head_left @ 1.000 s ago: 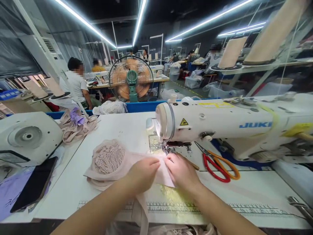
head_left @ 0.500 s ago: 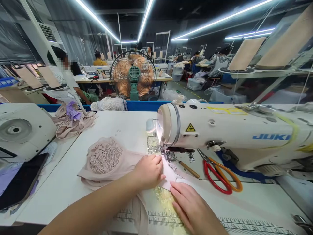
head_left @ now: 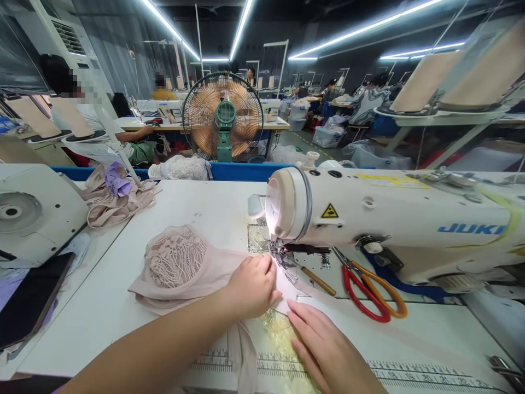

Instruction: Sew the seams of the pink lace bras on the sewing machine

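Observation:
A beige bra (head_left: 175, 262) with a lace cup lies on the white table, its band running right to the sewing machine (head_left: 381, 213). My left hand (head_left: 254, 284) presses on that band close by the presser foot (head_left: 278, 253), fingers curled and pinching the fabric. Beside it, my right hand (head_left: 324, 342) rests with fingers stretched out, their tips on the edge of the pale cloth below the needle area. A narrow beige strap (head_left: 245, 350) hangs toward the front edge. The stitch point itself is partly hidden by the foot and my left fingers.
Scissors with red and orange handles (head_left: 373, 290) and a wooden-handled tool (head_left: 319, 281) lie right of the needle. A printed ruler (head_left: 426, 377) runs along the front. At left are a phone (head_left: 35, 298), another machine (head_left: 36, 213) and piled bra pieces (head_left: 118, 200). A fan (head_left: 223, 117) stands beyond.
The view has shifted slightly, so the machine sits a little farther right. Both hands keep nearly the same place on the fabric. A co-worker at the left has moved an arm.

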The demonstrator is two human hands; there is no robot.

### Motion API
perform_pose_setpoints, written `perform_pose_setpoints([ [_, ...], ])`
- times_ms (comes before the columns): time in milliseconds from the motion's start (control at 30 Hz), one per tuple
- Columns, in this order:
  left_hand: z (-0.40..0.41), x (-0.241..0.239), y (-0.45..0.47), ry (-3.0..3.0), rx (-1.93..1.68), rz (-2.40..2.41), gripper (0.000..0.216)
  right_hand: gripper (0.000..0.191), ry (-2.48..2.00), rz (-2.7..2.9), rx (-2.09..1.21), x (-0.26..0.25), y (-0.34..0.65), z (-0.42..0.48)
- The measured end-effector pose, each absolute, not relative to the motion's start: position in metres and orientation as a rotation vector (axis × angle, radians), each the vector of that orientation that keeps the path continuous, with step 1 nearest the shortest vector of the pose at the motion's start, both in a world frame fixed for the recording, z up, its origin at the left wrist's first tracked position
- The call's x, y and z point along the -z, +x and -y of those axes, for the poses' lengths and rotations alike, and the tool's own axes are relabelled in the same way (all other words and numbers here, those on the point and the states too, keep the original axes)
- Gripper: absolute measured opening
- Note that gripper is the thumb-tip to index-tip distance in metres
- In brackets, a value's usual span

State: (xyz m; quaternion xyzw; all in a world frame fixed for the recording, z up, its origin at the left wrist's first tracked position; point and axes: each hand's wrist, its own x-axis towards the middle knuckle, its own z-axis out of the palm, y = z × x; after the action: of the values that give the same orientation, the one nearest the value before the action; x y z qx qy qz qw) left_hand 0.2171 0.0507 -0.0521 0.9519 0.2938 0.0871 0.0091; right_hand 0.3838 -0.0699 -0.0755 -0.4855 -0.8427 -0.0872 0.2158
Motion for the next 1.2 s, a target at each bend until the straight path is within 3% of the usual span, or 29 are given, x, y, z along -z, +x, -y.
perform_pose_setpoints([
  [533,-0.065,0.057,0.219,3.039,-0.307,-0.915,0.054,0.033,-1.404,2.423,0.298,0.068,0.378,0.067],
  [733,-0.053,0.044,0.214,3.178,-0.261,-0.635,0.019,0.036,-1.439,2.43,0.189,0.065,0.374,0.061],
  [833,-0.033,0.039,0.209,3.15,-0.02,-0.611,0.024,0.037,-1.445,2.447,0.111,0.063,0.372,0.059],
  [967,-0.023,0.034,0.203,3.118,0.153,-0.68,0.047,0.038,-1.46,2.467,0.076,0.061,0.371,0.058],
  [1200,-0.042,0.03,0.197,3.259,-0.009,-0.519,0.023,0.037,-1.439,2.413,0.12,0.065,0.363,0.052],
])
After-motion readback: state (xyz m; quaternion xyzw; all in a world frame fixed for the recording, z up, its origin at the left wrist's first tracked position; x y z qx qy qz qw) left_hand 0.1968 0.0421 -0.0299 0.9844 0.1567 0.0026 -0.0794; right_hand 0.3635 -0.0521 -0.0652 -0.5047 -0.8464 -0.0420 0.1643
